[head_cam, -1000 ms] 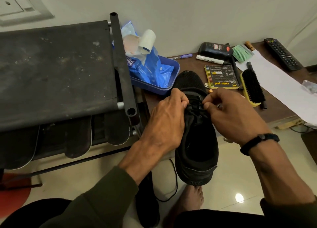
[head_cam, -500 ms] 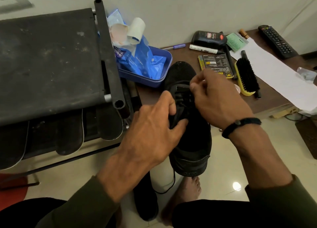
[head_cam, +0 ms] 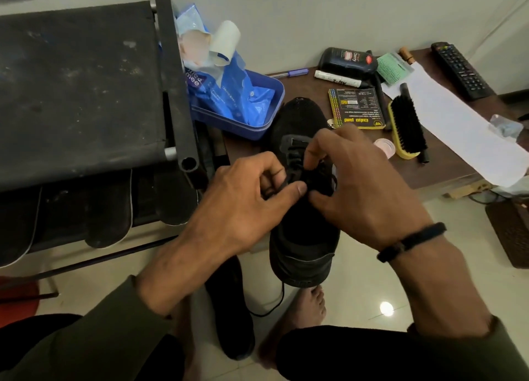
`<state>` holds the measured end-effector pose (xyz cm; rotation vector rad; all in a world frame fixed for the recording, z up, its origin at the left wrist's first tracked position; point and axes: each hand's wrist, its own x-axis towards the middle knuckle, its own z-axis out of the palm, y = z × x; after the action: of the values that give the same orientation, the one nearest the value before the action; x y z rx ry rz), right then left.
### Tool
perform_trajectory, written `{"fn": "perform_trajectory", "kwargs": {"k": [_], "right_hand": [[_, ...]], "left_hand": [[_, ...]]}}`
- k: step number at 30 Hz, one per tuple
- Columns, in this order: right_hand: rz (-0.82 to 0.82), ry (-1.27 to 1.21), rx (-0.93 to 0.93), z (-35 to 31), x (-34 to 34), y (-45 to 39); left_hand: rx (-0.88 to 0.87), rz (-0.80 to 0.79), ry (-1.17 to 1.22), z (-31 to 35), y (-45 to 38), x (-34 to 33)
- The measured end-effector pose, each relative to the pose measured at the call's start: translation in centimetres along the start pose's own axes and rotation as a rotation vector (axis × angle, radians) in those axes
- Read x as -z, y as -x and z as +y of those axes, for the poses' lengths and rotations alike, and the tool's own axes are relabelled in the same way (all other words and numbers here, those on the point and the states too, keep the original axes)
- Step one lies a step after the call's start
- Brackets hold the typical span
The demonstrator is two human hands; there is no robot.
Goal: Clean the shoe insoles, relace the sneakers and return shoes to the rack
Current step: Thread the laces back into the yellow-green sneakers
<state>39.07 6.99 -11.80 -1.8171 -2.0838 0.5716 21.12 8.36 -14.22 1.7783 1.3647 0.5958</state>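
Black shoe rack (head_cam: 80, 94) stands at the left, dark insoles (head_cam: 106, 214) hanging below its top shelf. Brown worktop (head_cam: 446, 163) runs beside it, carrying a blue tray (head_cam: 257, 128) of wipe packets, a white paper sheet (head_cam: 458, 128), a remote (head_cam: 461, 69) and a yellow-backed brush (head_cam: 406, 128). One black sneaker (head_cam: 303, 237) sits toe-forward on the worktop's near edge, heel overhanging the floor (a second dark shoe (head_cam: 232, 309) lies on the tiles below). Left hand (head_cam: 243, 208) is curled, thumb and forefinger pinching the black lace (head_cam: 286, 184) over the tongue. Right hand (head_cam: 363, 188) is also curled, its fingertips gripping the lace from the opposite side.
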Motion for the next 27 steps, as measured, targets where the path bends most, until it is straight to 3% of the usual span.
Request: {"fn": "perform_trajectory", "kwargs": {"k": [3,7,13,17,19,23,27], "right_hand": [[0.153,0.082,0.096,-0.5,-0.5,-0.3],[0.178,0.047,0.158,-0.1,0.0,-0.1],[0.214,0.012,0.007,-0.2,0.2,0.2],[0.253,0.092,-0.374,-0.2,0.1,0.7],[0.203,0.162,-0.466,-0.4,-0.1,1.0],[0.132,0.125,-0.512,-1.2,-0.7,1.2],[0.138,-0.03,-0.477,-1.3,-0.6,1.4]], "left_hand": [[0.03,-0.006,0.07,-0.1,-0.3,-0.2],[0.064,-0.058,0.195,-0.6,-0.6,-0.4],[0.186,-0.059,0.377,-0.7,-0.8,-0.4],[-0.004,0.261,0.056,0.1,0.1,-0.9],[-0.131,0.339,-0.14,0.9,0.7,-1.2],[-0.038,0.31,-0.458,1.6,1.1,-1.1],[0.07,0.249,-0.518,2.1,1.5,-0.9]]}}
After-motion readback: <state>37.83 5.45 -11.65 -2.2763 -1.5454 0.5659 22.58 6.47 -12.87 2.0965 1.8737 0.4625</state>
